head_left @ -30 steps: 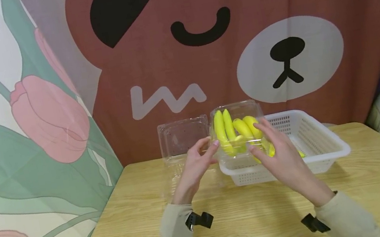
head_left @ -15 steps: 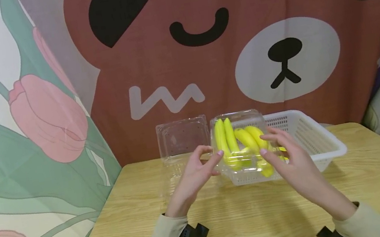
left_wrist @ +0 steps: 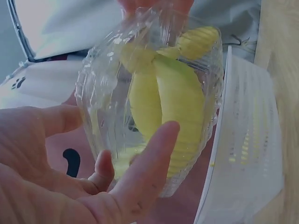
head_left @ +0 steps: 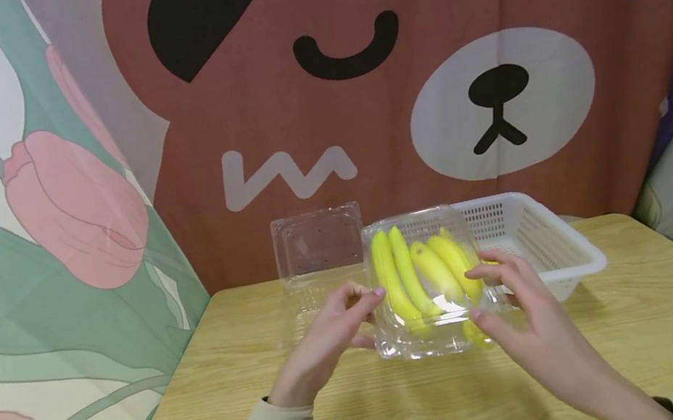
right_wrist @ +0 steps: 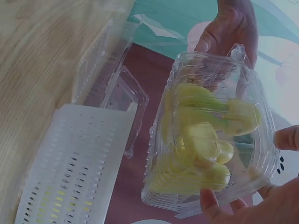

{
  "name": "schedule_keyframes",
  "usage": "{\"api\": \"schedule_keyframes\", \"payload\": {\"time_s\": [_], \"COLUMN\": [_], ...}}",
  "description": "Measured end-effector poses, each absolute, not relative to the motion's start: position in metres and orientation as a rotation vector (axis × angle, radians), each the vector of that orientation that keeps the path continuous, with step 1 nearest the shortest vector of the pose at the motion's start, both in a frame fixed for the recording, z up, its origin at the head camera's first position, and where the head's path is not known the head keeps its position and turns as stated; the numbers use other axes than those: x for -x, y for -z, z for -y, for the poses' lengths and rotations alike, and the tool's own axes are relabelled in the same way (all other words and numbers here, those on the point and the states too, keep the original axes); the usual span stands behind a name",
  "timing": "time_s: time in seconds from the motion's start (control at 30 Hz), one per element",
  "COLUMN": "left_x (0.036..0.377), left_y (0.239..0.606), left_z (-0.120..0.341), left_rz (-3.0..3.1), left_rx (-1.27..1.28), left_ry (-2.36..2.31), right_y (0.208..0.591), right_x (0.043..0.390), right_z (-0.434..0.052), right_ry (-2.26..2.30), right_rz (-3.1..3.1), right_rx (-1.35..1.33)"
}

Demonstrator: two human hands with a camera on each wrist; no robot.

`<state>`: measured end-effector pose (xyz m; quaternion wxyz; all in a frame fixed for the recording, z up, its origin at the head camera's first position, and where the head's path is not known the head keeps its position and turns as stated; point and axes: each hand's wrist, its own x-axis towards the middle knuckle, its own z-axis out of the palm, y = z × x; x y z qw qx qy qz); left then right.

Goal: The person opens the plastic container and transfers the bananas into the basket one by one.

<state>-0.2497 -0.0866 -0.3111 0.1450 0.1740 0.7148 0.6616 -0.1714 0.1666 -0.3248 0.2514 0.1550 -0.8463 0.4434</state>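
Both hands hold up a closed clear plastic clamshell box (head_left: pixel 424 345) with several yellow bananas (head_left: pixel 435 271) inside. Its top tilts toward the head camera. At the box's left side, my left hand (head_left: pixel 325 344) grips the edge, thumb on top and other fingers around the side. My right hand (head_left: pixel 544 335) holds the opposite side between thumb and fingers. The left wrist view has the left hand (left_wrist: pixel 93 177) against the clear wall, bananas (left_wrist: pixel 180 98) showing through. From the right wrist, the box (right_wrist: pixel 159 196) appears between both hands, the right hand's (right_wrist: pixel 266 205) fingers along its side.
A white perforated basket (head_left: pixel 586 267) stands behind the box to the right; yellow shows through its slots in the wrist views. To the left, a second clear clamshell (head_left: pixel 318 242) stands with its lid up on the wooden table (head_left: pixel 409 419). Printed curtains hang behind.
The box of bananas has come down and nearer to me, from over the basket's front, and its top has tipped further into view. Both hands moved with it and kept their hold.
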Motion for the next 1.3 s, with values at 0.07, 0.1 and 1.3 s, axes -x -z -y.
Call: {"api": "schedule_keyframes", "payload": {"time_s": [0.07, 0.1, 1.3], "left_x": [0.246, 0.244, 0.212], "left_y": [0.311, 0.311, 0.363], "left_z": [0.087, 0.087, 0.071], "left_rz": [-2.026, -2.009, -1.855], "left_rx": [-0.499, -0.494, -0.500], "left_ry": [-1.922, -1.929, -1.807], "right_y": [0.324, 0.323, 0.365], "right_x": [0.165, 0.162, 0.151], "right_z": [-0.166, -0.167, -0.199], "right_ry": [-1.208, -1.196, -1.392], "right_rz": [2.311, 2.318, 2.852], "right_rx": [-0.409, -0.403, -0.134]}}
